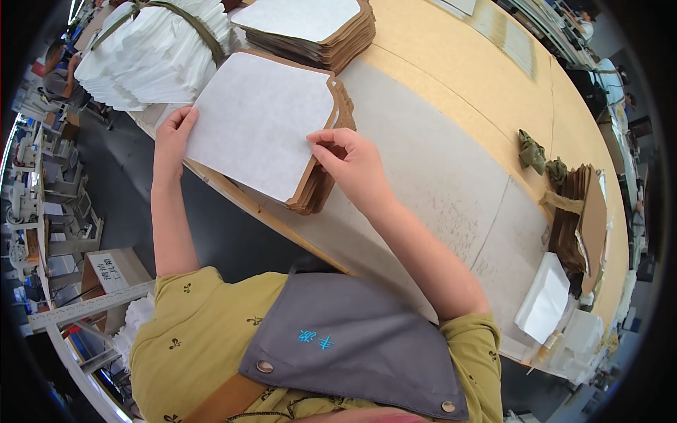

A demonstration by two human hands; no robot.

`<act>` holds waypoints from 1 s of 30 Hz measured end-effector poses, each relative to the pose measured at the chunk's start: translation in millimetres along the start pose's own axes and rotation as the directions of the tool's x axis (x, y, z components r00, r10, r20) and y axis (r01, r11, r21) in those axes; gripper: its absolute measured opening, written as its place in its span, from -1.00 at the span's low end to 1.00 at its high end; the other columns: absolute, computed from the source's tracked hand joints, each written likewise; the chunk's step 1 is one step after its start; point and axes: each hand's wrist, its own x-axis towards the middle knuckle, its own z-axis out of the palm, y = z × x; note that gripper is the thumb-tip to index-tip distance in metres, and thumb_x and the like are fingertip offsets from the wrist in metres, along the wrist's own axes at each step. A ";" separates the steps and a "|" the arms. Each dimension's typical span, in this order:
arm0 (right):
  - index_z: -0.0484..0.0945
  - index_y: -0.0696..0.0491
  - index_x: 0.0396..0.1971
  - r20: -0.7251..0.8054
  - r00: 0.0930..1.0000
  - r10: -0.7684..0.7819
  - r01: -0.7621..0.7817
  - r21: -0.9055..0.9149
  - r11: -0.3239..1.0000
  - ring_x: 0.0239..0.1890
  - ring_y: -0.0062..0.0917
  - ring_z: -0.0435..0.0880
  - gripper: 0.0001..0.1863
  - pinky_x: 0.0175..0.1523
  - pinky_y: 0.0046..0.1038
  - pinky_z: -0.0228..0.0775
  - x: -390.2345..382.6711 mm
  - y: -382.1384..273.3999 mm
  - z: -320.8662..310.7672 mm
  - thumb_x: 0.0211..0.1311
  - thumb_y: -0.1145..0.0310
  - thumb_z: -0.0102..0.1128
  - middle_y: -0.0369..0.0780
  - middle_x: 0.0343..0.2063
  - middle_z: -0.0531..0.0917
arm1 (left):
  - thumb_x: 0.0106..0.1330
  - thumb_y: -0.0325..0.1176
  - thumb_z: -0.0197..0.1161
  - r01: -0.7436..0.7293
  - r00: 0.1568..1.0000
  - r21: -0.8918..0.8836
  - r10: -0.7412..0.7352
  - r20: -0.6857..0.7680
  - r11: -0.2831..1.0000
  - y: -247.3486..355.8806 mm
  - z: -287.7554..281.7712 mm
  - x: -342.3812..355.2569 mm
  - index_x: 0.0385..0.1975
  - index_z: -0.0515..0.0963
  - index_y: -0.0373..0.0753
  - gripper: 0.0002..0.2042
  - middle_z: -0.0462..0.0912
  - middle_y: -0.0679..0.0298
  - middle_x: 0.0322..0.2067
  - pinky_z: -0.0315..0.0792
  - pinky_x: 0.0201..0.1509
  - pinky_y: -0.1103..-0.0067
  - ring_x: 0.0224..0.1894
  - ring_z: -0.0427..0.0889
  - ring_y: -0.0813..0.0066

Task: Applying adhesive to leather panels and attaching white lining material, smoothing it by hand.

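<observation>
A white sheet [257, 127] with a curved, notched right edge lies on a stack of brown panels [321, 187] of much the same outline. My left hand [178, 130] pinches the sheet's left edge, thumb and fingers closed. At the opposite edge, my right hand [347, 158] has thumb and forefinger drawn together on the sheet near its right side. Brown layers show as a border beyond the white along the right and lower right. Just behind stands a second stack of brown pieces [349, 39], also topped with white.
A tied bundle of white pieces [151, 60] sits at the table's far left. Toward the right lie green cloth scraps [532, 151], a tied brown bundle [575, 218] and a folded white sheet [543, 299]. The table edge [275, 229] runs close before me; a metal frame [92, 307] stands lower left.
</observation>
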 end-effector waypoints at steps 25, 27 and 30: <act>0.70 0.11 -0.09 0.020 0.993 0.114 -0.116 0.227 0.967 -0.24 -0.65 0.67 -0.80 -0.05 -0.57 0.54 -10.3 3.8 1.0 0.35 0.44 0.24 -0.30 -0.23 0.65 | 0.43 -0.22 0.32 0.055 0.998 -0.086 -0.054 0.011 0.995 -24.4 13.6 13.8 -0.02 0.63 -0.29 -0.71 0.68 0.40 -0.20 0.42 -0.05 0.71 -0.17 0.57 0.70; 0.70 0.10 -0.07 0.045 0.983 0.176 -0.181 0.279 0.943 -0.26 -0.66 0.65 -0.80 -0.07 -0.57 0.53 -9.6 6.9 -0.2 0.36 0.43 0.24 -0.31 -0.23 0.65 | 0.45 -0.27 0.28 -0.026 1.000 -0.117 0.023 -0.019 0.993 -22.2 18.8 8.8 0.11 0.57 -0.30 -0.67 0.65 0.34 -0.12 0.40 0.06 0.67 -0.10 0.55 0.64; 0.69 0.07 -0.04 -0.005 0.999 0.038 -0.037 0.129 0.991 -0.31 -0.69 0.60 -0.78 -0.11 -0.58 0.50 -13.3 8.7 -0.6 0.38 0.40 0.24 -0.34 -0.25 0.65 | 0.47 -0.29 0.25 -0.075 0.995 -0.176 0.062 -0.077 0.982 -24.5 14.3 8.8 0.17 0.52 -0.30 -0.65 0.61 0.30 -0.02 0.40 0.10 0.65 -0.02 0.54 0.61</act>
